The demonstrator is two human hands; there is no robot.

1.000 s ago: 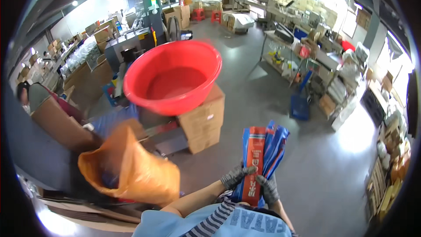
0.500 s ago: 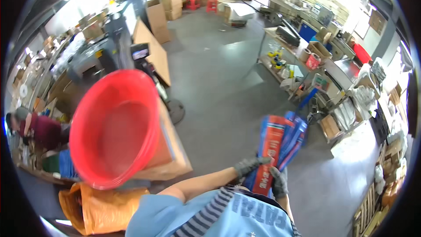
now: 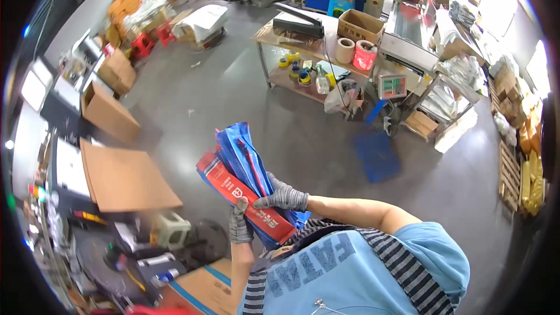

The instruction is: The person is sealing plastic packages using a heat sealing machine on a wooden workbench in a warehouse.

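Bags [image 3: 248,198]: long, flat and plastic, bunched in both hands in front of the blue shirt [image 3: 344,268], above the floor [image 3: 198,90]. A red printed face shows at the front; blue folds fan out behind it.
Left hand [image 3: 240,224]: grey glove, at the bags' left edge. From my remote view, the thumb presses on the red face; the other fingers are mostly hidden, so I cannot tell how they lie.
Right hand [image 3: 284,195]: grey glove, coming in from the right. Its thumb crosses the red face, and the bags are pinched between it and the fingers.
Bags, done: lifted and gathered into one bunch, as I judge it.
Bags, left: the bunch is not yet set down anywhere. Whether more bags lie elsewhere, I cannot tell.
Table [image 3: 265,34]: beyond the hands, well apart, bearing a box [image 3: 359,26] and rolls [image 3: 345,51].
Scale [image 3: 378,156]: blue platform, right of the hands, well apart.
Cardboard [image 3: 131,178]: brown sheet, left of the bags, not touching them.
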